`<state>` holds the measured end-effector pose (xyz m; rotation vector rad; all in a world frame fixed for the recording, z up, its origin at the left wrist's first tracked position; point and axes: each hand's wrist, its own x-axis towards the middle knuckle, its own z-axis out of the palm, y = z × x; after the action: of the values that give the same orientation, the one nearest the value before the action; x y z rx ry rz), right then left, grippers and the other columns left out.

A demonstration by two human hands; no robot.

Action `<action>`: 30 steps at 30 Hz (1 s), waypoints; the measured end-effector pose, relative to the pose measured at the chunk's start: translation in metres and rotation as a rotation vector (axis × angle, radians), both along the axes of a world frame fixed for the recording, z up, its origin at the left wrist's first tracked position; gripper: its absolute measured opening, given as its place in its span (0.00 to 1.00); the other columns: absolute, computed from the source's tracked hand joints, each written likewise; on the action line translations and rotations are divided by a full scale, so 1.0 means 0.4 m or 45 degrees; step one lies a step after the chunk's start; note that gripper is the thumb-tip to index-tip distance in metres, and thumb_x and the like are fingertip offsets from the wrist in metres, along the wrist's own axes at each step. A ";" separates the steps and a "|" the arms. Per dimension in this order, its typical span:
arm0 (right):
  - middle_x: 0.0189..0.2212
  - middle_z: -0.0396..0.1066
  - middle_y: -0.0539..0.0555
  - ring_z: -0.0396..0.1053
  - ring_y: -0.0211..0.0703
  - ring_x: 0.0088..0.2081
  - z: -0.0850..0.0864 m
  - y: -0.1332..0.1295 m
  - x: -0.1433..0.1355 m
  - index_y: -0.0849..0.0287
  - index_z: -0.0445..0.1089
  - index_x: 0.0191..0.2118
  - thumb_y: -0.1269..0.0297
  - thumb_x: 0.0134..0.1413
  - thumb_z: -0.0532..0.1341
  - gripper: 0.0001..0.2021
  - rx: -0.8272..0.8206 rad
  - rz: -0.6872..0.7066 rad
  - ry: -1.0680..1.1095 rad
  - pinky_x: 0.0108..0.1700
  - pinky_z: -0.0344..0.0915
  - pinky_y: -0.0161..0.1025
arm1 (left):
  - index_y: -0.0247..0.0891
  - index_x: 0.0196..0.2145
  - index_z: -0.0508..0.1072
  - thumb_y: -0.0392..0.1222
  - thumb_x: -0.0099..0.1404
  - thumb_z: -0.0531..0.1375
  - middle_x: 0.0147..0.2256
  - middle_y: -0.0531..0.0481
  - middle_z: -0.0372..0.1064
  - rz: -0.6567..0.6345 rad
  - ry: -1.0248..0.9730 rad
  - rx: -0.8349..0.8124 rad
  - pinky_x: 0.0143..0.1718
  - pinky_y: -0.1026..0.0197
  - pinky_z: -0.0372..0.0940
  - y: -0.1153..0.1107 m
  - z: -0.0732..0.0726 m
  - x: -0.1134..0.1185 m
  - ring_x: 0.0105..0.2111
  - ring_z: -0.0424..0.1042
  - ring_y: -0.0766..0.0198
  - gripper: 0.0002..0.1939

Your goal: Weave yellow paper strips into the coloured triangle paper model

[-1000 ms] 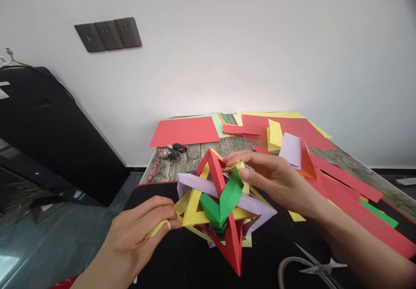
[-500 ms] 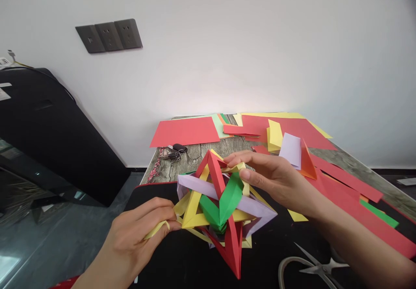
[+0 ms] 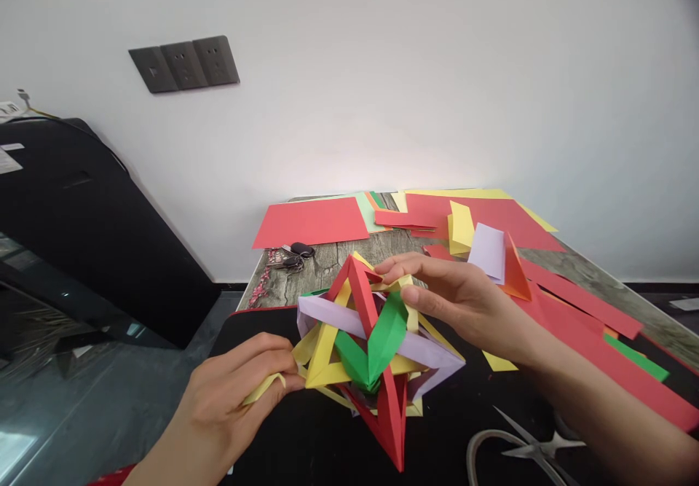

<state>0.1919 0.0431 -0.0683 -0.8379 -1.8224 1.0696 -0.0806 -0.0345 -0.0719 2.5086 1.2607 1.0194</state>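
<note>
Paper star point(image 3: 385, 336), open-framed, sits mid-view over the black mat point(image 3: 295, 442); left hand point(image 3: 234, 391) pinches its pale yellow nine-o'clock corner between fingers point(image 3: 276, 361), right hand point(image 3: 464, 300) its one-o'clock edge. Scissors point(image 3: 538, 449) lie at four o'clock, keys point(image 3: 302, 251) at eleven (on the wooden surface point(image 3: 333, 259)).

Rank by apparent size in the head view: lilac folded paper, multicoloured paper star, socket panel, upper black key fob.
1. Multicoloured paper star
2. Socket panel
3. Lilac folded paper
4. Upper black key fob

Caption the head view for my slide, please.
Left hand and right hand hold a multicolored folded paper model, scissors lying nearby.
</note>
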 end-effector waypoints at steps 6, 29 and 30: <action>0.48 0.73 0.54 0.71 0.45 0.52 0.002 -0.004 -0.001 0.52 0.74 0.40 0.57 0.59 0.62 0.08 0.024 0.017 0.006 0.47 0.72 0.38 | 0.42 0.35 0.68 0.31 0.67 0.57 0.33 0.55 0.69 0.006 -0.038 -0.045 0.31 0.69 0.62 -0.002 -0.003 -0.007 0.29 0.71 0.70 0.06; 0.48 0.72 0.55 0.68 0.49 0.54 0.004 -0.012 -0.005 0.51 0.75 0.40 0.55 0.58 0.62 0.09 -0.054 0.044 0.032 0.45 0.74 0.41 | 0.45 0.41 0.66 0.45 0.61 0.60 0.26 0.57 0.61 0.348 -0.151 -0.341 0.23 0.69 0.62 -0.044 0.002 -0.021 0.23 0.62 0.69 0.10; 0.48 0.72 0.55 0.68 0.50 0.53 0.004 -0.012 -0.005 0.51 0.75 0.40 0.55 0.58 0.62 0.09 -0.050 0.040 0.031 0.45 0.74 0.42 | 0.45 0.44 0.65 0.48 0.63 0.58 0.31 0.53 0.66 0.376 -0.180 -0.339 0.25 0.69 0.65 -0.051 0.008 -0.024 0.27 0.66 0.67 0.12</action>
<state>0.1899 0.0384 -0.0667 -0.8185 -1.8047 1.1345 -0.0904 -0.0550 -0.0685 2.0592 1.6336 0.9887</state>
